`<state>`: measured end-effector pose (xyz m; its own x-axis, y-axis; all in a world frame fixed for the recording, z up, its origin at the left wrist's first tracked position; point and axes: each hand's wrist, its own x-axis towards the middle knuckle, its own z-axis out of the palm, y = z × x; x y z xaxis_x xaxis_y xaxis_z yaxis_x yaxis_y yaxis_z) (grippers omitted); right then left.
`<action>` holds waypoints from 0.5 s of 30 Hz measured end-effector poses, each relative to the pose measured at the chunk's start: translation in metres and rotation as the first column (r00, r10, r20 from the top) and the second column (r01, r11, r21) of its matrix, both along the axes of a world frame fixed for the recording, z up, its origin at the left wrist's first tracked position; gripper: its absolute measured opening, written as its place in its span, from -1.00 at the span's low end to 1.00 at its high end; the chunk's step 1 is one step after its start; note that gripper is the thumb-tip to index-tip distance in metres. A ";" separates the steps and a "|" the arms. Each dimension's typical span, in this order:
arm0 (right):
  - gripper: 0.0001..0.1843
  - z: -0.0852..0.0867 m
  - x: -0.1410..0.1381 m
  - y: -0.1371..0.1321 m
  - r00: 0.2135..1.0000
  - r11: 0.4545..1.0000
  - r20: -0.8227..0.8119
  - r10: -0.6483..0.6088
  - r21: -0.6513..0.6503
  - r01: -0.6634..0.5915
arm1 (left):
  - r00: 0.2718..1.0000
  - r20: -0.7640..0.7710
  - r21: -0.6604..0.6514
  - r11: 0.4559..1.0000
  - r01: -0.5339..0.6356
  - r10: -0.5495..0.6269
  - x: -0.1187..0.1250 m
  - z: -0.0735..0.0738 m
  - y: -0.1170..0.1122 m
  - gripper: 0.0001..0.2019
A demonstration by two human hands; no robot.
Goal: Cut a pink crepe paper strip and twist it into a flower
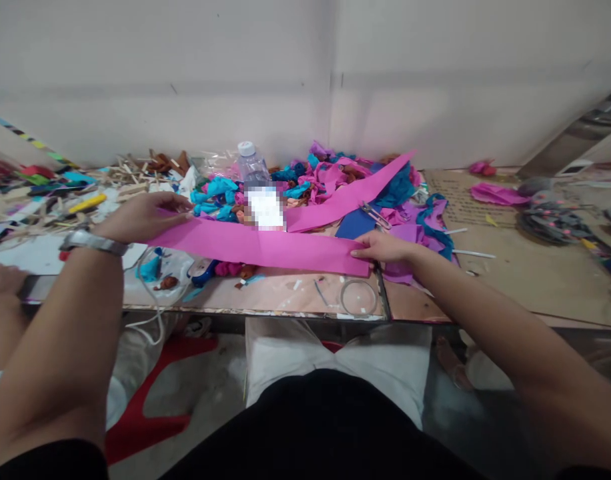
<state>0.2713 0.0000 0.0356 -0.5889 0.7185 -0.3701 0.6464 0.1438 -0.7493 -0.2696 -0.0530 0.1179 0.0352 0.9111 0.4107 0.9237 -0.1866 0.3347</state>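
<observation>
The left hand (149, 217) and the right hand (385, 247) each pinch, thumb closed against fingers, an end of a long, flat, bright-pink paper-like strip (265, 248), held out across the front part of the cluttered table (280, 297). An uneven or hard pull could crease or tear it, and a low sweep might snag the silver metal clip-shaped tool (371, 211) or drag the crumpled purple scraps (415, 237) along.
</observation>
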 end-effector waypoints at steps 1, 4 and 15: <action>-0.47 0.001 -0.002 0.001 1.000 0.998 0.015 0.015 0.067 -0.016 | 0.991 -0.129 -0.042 0.999 -0.025 0.019 0.011 0.004 -0.003 -0.22; -0.60 0.003 -0.013 0.003 1.000 0.958 0.028 0.007 0.285 -0.015 | 0.964 -0.264 0.144 0.989 0.031 0.009 0.070 0.016 -0.025 -0.56; -0.58 -0.028 -0.018 0.004 0.997 0.893 -0.027 0.078 0.446 -0.058 | 0.713 -0.391 -0.345 0.811 0.472 -0.582 0.292 -0.061 -0.022 -0.64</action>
<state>0.2529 0.0035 0.0081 -0.6504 0.7596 0.0055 0.5917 0.5112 -0.6233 0.0226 -0.0752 0.0565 0.6684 0.7435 0.0220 0.7438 -0.6683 -0.0113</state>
